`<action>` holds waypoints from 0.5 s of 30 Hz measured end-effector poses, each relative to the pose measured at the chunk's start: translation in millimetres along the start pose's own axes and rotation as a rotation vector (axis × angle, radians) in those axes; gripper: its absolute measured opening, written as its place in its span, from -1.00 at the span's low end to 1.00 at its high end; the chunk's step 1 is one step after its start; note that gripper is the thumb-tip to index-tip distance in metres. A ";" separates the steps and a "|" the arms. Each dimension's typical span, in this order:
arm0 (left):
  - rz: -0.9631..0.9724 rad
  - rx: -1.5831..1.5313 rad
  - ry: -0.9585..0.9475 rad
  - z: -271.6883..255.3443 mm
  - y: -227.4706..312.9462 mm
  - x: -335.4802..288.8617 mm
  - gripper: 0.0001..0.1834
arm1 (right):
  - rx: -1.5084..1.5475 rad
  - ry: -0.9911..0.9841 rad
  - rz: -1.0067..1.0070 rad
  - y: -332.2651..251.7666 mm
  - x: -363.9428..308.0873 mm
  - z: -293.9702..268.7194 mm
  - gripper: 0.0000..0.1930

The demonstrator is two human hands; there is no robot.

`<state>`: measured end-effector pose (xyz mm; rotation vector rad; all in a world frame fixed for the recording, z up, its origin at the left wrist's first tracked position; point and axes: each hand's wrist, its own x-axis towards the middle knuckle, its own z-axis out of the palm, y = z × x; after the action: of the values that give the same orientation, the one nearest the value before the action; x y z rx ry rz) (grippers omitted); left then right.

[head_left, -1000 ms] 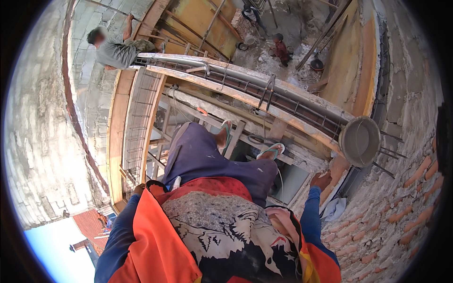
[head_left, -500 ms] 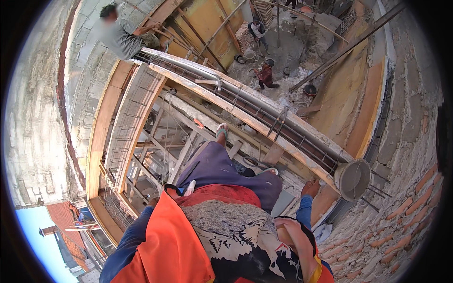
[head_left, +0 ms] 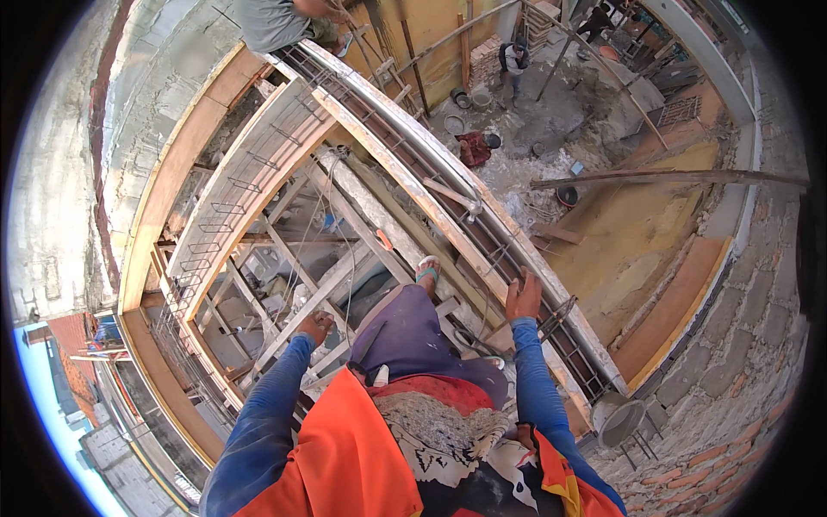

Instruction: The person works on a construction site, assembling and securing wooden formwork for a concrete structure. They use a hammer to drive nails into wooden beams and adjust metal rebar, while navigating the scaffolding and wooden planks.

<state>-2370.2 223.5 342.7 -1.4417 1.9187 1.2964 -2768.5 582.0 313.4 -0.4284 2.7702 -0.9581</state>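
Observation:
My right hand (head_left: 523, 295) rests on the wooden edge of a long beam form (head_left: 413, 169), its fingers stretched toward the steel rebar cage (head_left: 498, 252) lying inside. Over the open timber framing, my left hand (head_left: 317, 327) hangs with its fingers partly curled and nothing visible in it. A timber brace (head_left: 303, 348) runs just beneath that hand; whether they touch I cannot tell. My foot in a green sandal (head_left: 428, 271) stands on the planks between the two hands. At the beam form's near right end sits a grey bucket (head_left: 618, 418).
Wood props cross the deep gap on the left, beside a second form (head_left: 245, 185) with protruding rebar. A person in grey (head_left: 280, 24) sits at the far end. Two workers stand far below near buckets. A brick wall (head_left: 732, 448) borders the right.
My right hand has moved forward and up the beam form from near the bucket. My left hand has come out over the timber framing. The view has turned and shifted.

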 end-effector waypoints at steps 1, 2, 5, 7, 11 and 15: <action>-0.002 0.009 0.014 -12.8 3.8 13.2 -0.60 | -0.023 -0.024 -0.067 -27.4 35.9 25.1 -0.59; -0.006 -0.024 0.033 -23.8 -0.4 26.2 -0.62 | 0.000 -0.048 -0.129 -62.1 70.3 41.5 -0.58; -0.046 -0.153 0.101 -48.4 -31.2 54.2 -0.67 | 0.005 -0.155 -0.233 -140.0 159.8 102.1 -0.54; -0.075 -0.277 0.163 -62.3 -51.4 67.4 -0.67 | -0.037 -0.221 -0.235 -168.2 205.8 143.2 -0.49; -0.113 -0.272 0.268 -64.0 -113.7 78.8 -0.65 | -0.182 -0.425 -0.142 -197.4 269.6 215.0 -0.40; -0.235 -0.576 0.291 -76.3 -59.5 59.2 -0.64 | -0.305 -0.537 -0.088 -201.4 315.1 264.1 -0.31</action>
<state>-2323.8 125.7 308.8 -2.1665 1.5258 1.6770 -2954.5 176.4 211.1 -0.7347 2.4069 -0.3525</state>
